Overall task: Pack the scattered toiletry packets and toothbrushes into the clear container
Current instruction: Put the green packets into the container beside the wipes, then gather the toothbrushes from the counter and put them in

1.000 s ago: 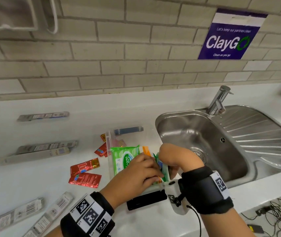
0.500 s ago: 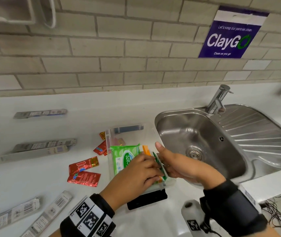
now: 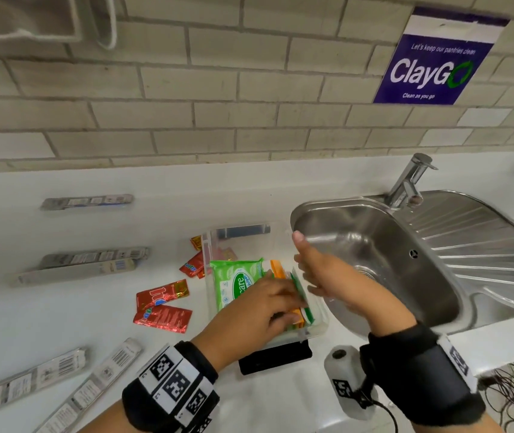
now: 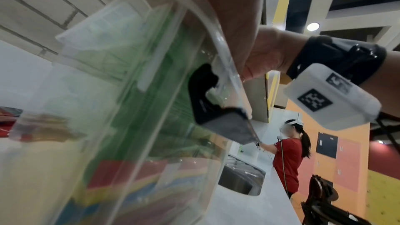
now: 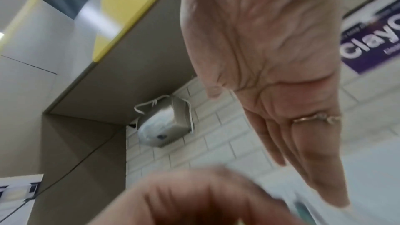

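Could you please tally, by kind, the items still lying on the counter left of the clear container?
Boxed toothbrushes: 5
Red foil packets: at least 4, some overlapping beside the container
Total: at least 9

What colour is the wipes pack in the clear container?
Green with white, seen best in the head view: wipes pack, clear container.

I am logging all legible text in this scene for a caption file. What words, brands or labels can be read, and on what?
"Let's keep our pantries clean", "ClayGo", "Clean as you go": purple and white wall sign.
"care": green wipes pack in the clear plastic container; the rest is hidden by the left hand.
Red foil sachets: lettering not readable.
Grey boxed toothbrushes: labels too small.
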A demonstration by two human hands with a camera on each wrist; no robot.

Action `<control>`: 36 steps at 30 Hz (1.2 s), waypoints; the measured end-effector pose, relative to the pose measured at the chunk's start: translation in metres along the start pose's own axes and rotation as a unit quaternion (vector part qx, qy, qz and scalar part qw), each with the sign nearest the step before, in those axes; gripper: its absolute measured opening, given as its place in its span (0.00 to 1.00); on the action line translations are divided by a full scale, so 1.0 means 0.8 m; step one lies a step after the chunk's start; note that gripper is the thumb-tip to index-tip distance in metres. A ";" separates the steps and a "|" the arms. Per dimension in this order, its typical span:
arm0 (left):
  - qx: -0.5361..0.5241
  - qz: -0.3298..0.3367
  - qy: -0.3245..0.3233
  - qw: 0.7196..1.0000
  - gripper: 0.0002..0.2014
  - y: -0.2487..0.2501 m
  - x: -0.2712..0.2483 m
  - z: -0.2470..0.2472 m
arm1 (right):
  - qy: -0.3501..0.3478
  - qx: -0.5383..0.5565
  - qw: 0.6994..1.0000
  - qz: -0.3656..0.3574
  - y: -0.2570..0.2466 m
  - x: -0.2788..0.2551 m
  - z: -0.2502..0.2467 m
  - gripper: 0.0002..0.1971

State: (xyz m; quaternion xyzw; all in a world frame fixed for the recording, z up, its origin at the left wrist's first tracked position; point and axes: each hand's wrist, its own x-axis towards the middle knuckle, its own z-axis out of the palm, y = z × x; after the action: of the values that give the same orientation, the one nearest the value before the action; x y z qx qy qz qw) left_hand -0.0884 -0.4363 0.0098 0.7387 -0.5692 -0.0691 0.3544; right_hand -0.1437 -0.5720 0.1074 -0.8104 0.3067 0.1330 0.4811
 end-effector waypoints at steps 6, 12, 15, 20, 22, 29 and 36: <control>-0.024 -0.042 0.075 0.996 0.14 -0.005 -0.022 -0.057 | 0.092 0.138 0.961 -0.221 -0.048 -0.002 0.016 0.11; -0.046 -0.227 0.182 0.956 0.10 -0.058 -0.124 -0.141 | 0.037 0.202 0.939 -0.276 -0.092 0.009 0.122 0.08; -0.026 -0.303 0.179 0.936 0.09 -0.090 -0.190 -0.159 | 0.001 0.167 0.944 -0.284 -0.108 0.017 0.180 0.12; 0.001 -0.371 0.049 0.927 0.13 -0.132 -0.282 -0.148 | -0.038 0.032 0.962 -0.269 -0.105 0.049 0.272 0.07; 0.017 -0.376 0.021 0.926 0.17 -0.143 -0.311 -0.142 | -0.058 -0.086 0.957 -0.272 -0.093 0.066 0.299 0.11; 0.065 -0.423 0.041 0.903 0.26 -0.167 -0.372 -0.157 | -0.192 -0.399 0.828 -0.344 -0.046 0.089 0.365 0.23; 0.088 -0.430 0.020 0.898 0.29 -0.195 -0.378 -0.172 | -0.152 -0.397 0.825 -0.373 -0.044 0.092 0.371 0.13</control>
State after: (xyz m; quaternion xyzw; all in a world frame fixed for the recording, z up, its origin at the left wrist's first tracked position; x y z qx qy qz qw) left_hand 0.0010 -0.0903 -0.0734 0.9410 -0.1921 -0.1494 0.2351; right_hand -0.0410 -0.3314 -0.0549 -0.9535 -0.1750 0.1756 0.1714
